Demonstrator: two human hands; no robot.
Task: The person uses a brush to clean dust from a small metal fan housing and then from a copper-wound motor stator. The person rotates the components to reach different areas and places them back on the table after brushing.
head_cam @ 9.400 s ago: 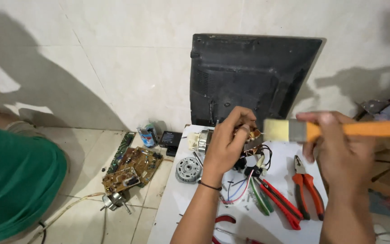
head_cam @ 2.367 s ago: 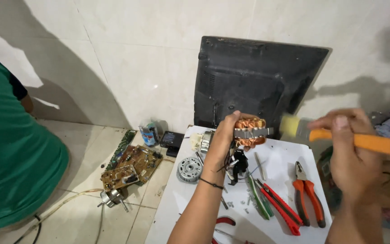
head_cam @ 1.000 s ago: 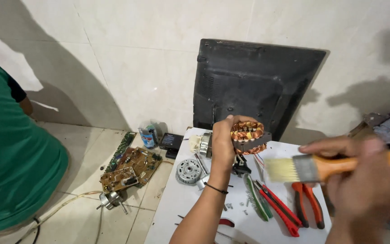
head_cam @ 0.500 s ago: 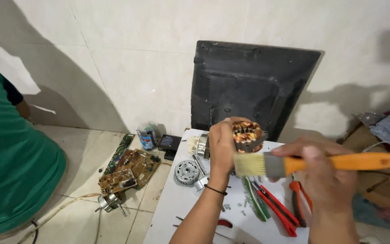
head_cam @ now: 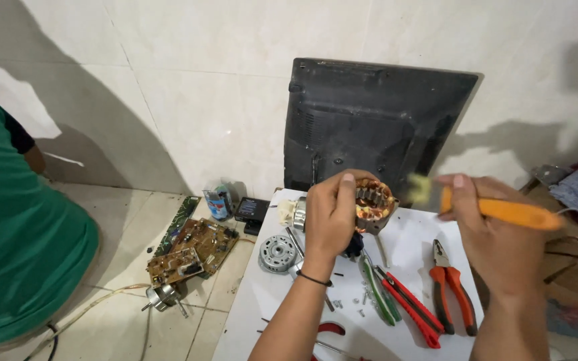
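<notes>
Above the white table [head_cam: 262, 314], the left hand [head_cam: 329, 214] grips the copper-wound motor stator [head_cam: 373, 200]; the right hand [head_cam: 496, 234] has swung its orange-handled paintbrush [head_cam: 490, 208] back beside the windings.

one camera only, worn on the person's head, looking forward and down over both raised arms. it sits close to the left hand [head_cam: 332, 217] and right hand [head_cam: 496, 234], which fill the lower middle. it faces a tiled wall [head_cam: 202, 87], with the white worktop [head_cam: 255, 314] below and floor at left.
</notes>
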